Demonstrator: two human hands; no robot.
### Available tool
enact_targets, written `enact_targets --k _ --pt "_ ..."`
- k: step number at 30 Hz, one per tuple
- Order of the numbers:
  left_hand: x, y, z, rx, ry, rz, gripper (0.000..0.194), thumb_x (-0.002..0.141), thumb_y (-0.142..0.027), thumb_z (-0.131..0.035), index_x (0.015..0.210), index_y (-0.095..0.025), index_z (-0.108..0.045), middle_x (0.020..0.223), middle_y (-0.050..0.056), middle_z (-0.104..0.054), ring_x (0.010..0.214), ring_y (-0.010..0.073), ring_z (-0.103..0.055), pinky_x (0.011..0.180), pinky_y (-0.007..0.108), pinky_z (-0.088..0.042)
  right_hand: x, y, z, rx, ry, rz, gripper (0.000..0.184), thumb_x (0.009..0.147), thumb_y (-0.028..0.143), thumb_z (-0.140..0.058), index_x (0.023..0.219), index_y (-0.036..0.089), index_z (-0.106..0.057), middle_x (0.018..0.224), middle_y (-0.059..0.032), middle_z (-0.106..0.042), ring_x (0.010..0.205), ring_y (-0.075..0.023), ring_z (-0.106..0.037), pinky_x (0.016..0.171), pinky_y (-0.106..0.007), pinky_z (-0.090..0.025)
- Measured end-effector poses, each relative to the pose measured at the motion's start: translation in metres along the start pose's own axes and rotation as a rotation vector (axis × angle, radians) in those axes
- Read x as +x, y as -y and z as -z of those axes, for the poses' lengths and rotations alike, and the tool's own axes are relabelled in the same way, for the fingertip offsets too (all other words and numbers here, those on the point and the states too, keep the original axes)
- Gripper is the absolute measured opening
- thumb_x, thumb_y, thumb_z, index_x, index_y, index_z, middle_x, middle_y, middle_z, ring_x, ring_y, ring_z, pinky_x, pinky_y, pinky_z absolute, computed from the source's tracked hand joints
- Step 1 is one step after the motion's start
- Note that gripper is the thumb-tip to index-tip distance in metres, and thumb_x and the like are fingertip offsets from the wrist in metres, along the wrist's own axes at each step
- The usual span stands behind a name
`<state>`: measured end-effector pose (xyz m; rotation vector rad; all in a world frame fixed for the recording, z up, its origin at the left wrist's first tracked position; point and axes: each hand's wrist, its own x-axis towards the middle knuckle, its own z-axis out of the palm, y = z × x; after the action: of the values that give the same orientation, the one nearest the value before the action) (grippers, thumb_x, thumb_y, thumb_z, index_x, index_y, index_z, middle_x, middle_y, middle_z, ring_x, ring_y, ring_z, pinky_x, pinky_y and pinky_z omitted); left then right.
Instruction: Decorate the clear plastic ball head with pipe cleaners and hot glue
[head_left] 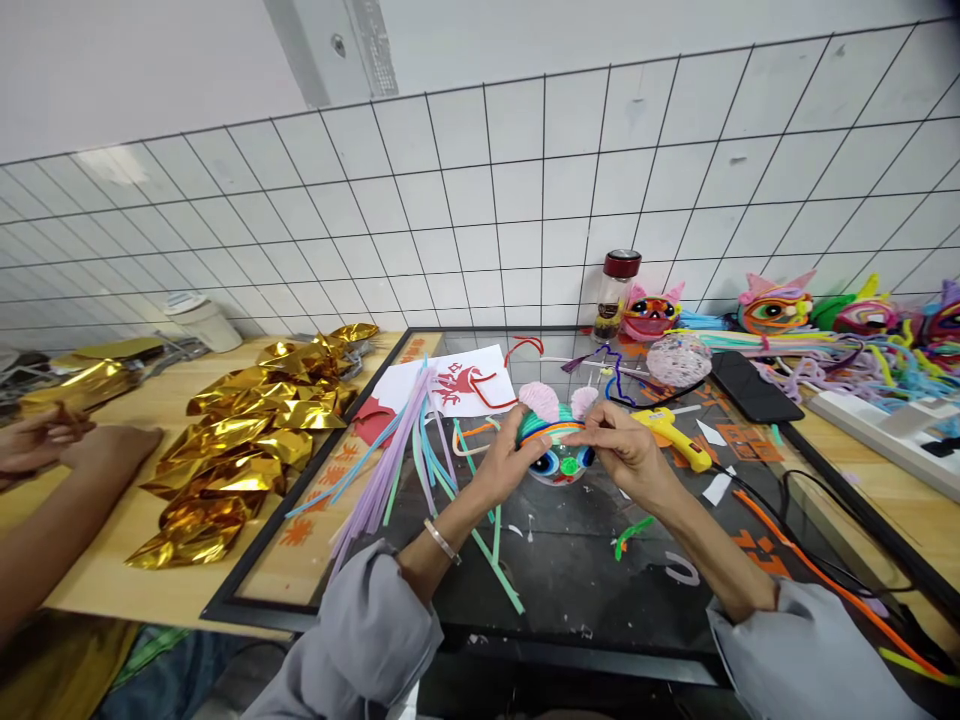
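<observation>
At the left of the bench [97, 580], gold foil pieces [247, 425] lie beside a bundle of pastel pipe cleaners [394, 455]. The left hand [499, 458] has its grip closed round the left side of an eared, decorated ball [559, 463], held up over the bench between both hands. The right hand [626, 447] pinches narrowly at the ball's front, what lies between its fingertips being impossible to tell, with a yellow glue gun [679, 438] just beyond.

Animal-face ball [559, 468] at the left hand [499, 457] rocks green, blue and orange stripes plus pink ears [538, 401]. Glue gun [684, 440] beside the right hand [628, 447]'s bright yellow.
</observation>
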<state>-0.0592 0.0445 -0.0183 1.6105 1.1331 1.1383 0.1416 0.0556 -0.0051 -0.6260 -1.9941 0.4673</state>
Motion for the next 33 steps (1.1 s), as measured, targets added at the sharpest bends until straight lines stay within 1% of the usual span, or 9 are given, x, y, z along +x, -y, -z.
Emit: enact_targets --k 2,6,9,12,17,22,27,30,33 --pt "0.0 0.0 0.0 -0.008 0.004 -0.006 0.045 0.084 -0.037 -0.055 0.125 -0.019 -0.05 0.131 0.008 -0.056 0.12 0.0258 -0.051 0.104 0.038 -0.04 -0.001 -0.001 0.0 -0.012 0.005 0.009 0.042 0.085 0.004 -0.046 0.098 0.03 -0.077 0.079 -0.0018 -0.048 0.073 -0.0139 -0.051 0.061 -0.027 -0.044" --pt "0.0 0.001 0.001 0.009 0.002 0.026 0.044 0.084 -0.038 -0.055 0.123 -0.018 -0.05 0.127 0.008 -0.056 0.115 0.0262 -0.052 0.1 0.038 -0.042 -0.001 0.0 0.0 -0.017 -0.002 0.029 0.044 0.084 0.003 -0.046 0.1 0.03 -0.076 0.08 -0.002 -0.049 0.074 -0.0139 -0.053 0.061 -0.027 -0.043" --pt "0.0 0.002 0.001 0.019 -0.014 0.039 0.043 0.083 -0.039 -0.057 0.12 -0.018 -0.051 0.123 0.009 -0.057 0.111 0.0265 -0.054 0.098 0.039 -0.044 0.0 0.003 0.001 -0.02 0.014 0.019 0.043 0.083 0.003 -0.047 0.1 0.028 -0.076 0.081 -0.0024 -0.052 0.075 -0.014 -0.055 0.061 -0.027 -0.044" --pt "0.0 0.003 0.0 0.014 -0.025 0.038 0.043 0.083 -0.038 -0.058 0.121 -0.018 -0.051 0.122 0.008 -0.058 0.112 0.0269 -0.053 0.099 0.04 -0.044 0.002 0.008 0.002 -0.048 0.031 -0.003 0.041 0.08 0.003 -0.048 0.1 0.025 -0.076 0.083 -0.003 -0.054 0.075 -0.0143 -0.056 0.062 -0.027 -0.045" --pt "0.0 0.002 -0.001 0.005 -0.017 0.008 0.044 0.083 -0.036 -0.058 0.122 -0.018 -0.051 0.128 0.009 -0.056 0.12 0.0286 -0.05 0.106 0.043 -0.039 0.003 0.015 0.0 -0.104 -0.011 0.017 0.03 0.082 0.007 -0.051 0.094 0.02 -0.075 0.078 -0.0032 -0.056 0.071 -0.014 -0.056 0.061 -0.027 -0.045" --pt "0.0 0.001 -0.001 0.005 -0.002 0.021 0.046 0.083 -0.038 -0.057 0.124 -0.018 -0.051 0.133 0.01 -0.054 0.122 0.0291 -0.05 0.106 0.042 -0.039 0.002 0.017 -0.003 -0.144 -0.005 0.005 0.017 0.086 0.014 -0.058 0.091 0.019 -0.073 0.077 -0.004 -0.061 0.071 -0.0142 -0.059 0.063 -0.027 -0.046" --pt "0.0 0.002 -0.001 0.01 -0.007 -0.009 0.047 0.083 -0.038 -0.057 0.126 -0.018 -0.052 0.134 0.009 -0.054 0.126 0.0286 -0.047 0.109 0.041 -0.036 0.002 0.016 -0.005 -0.154 -0.019 0.003 0.013 0.087 0.013 -0.058 0.088 0.018 -0.07 0.076 -0.0041 -0.064 0.069 -0.0138 -0.06 0.062 -0.026 -0.046" --pt "-0.001 -0.001 -0.001 0.02 -0.011 0.006 0.048 0.082 -0.037 -0.057 0.126 -0.017 -0.052 0.131 0.01 -0.055 0.121 0.0288 -0.049 0.105 0.041 -0.039 0.002 0.016 -0.006 -0.177 -0.031 -0.004 0.011 0.086 0.012 -0.058 0.084 0.017 -0.067 0.073 -0.0034 -0.064 0.066 -0.0135 -0.058 0.06 -0.026 -0.044" --pt "-0.001 -0.005 -0.001 0.022 0.003 -0.016 0.049 0.081 -0.036 -0.056 0.126 -0.016 -0.05 0.122 0.009 -0.058 0.109 0.0259 -0.053 0.099 0.039 -0.042 0.002 0.016 -0.007 -0.198 -0.037 -0.03 0.008 0.086 0.013 -0.058 0.082 0.017 -0.064 0.07 -0.0024 -0.063 0.062 -0.0131 -0.056 0.057 -0.026 -0.042"
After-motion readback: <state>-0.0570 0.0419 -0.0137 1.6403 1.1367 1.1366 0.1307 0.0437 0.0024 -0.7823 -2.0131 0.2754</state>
